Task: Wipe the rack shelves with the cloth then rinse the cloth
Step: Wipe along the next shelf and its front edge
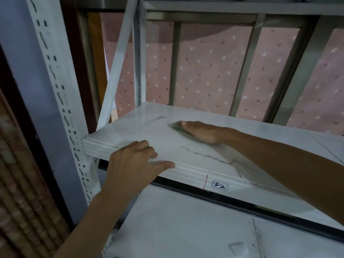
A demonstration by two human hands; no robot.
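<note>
A white metal rack shelf fills the middle of the head view, its top marked with dark scuff lines. My right hand lies flat on it, pressing a grey-green cloth whose edge shows past the fingertips; most of the cloth is hidden under the palm. My left hand grips the shelf's front edge near the left corner, fingers on top. A lower white shelf lies beneath.
A perforated white upright stands at the left, with a diagonal brace behind it. Metal window bars and a pink dotted curtain back the rack. A label sticks on the shelf's front edge. Another shelf spans overhead.
</note>
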